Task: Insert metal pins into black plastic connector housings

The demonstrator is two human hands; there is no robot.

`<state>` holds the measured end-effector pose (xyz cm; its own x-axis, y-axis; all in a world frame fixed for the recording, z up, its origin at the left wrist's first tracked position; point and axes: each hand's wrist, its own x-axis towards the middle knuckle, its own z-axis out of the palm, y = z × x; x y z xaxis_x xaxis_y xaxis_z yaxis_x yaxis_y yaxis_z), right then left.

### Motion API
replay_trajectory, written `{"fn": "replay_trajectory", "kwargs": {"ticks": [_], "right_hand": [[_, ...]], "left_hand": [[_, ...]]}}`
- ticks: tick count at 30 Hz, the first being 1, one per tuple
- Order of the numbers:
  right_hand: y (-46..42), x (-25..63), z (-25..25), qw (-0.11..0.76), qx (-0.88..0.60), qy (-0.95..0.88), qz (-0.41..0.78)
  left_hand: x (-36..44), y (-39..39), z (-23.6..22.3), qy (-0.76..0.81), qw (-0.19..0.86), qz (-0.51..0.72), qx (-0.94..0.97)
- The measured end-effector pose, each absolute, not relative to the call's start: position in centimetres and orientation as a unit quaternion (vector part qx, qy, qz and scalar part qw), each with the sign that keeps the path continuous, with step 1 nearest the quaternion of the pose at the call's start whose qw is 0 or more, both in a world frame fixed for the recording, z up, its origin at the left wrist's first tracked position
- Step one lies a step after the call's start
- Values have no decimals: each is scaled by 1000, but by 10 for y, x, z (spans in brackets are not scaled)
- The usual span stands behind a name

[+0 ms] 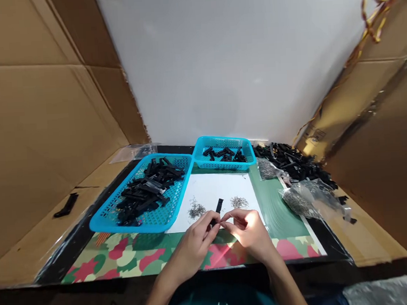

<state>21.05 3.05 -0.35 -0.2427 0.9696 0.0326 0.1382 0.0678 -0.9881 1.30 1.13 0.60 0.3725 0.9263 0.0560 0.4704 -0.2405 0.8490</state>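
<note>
Between the thumb and fingers of my left hand point(200, 235) is a slim black plastic part point(219, 205), its far end sticking up past the fingertips. My right hand point(246, 230) is pinched close against the part's near end, and what its fingertips hold is too small to make out. Just beyond the hands, a white sheet point(222, 184) carries two small piles of tiny metal pieces, a left pile point(196, 210) and a right pile point(239, 202).
A large blue basket point(175, 217) of black parts stands left; a smaller blue basket point(225, 166) is behind. At right lie a heap of black parts point(294, 163) and plastic bags of metal pieces point(299, 202). One black part point(66, 205) lies on cardboard far left.
</note>
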Motion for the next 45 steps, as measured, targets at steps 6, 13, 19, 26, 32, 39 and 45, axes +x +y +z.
{"fn": "replay_trajectory", "kwargs": {"ticks": [6, 13, 19, 26, 32, 39, 45], "right_hand": [[28, 216, -2, 403, -461, -680, 404], [23, 219, -5, 419, -442, -689, 393], [29, 224, -11, 474, -451, -663, 363], [35, 269, -6, 626, -524, -531, 228], [18, 318, -18, 647, -562, -467, 218], [12, 266, -13, 548, -509, -593, 299], [14, 217, -10, 468, -463, -659, 364]], "left_hand": [[16, 13, 7, 475, 354, 267, 760], [16, 12, 10, 466, 365, 254, 765], [14, 15, -1, 476, 398, 288, 730], [9, 21, -13, 483, 430, 320, 693], [10, 20, -3, 478, 413, 319, 706], [12, 20, -3, 465, 403, 304, 728], [13, 16, 1, 443, 427, 307, 726]]}}
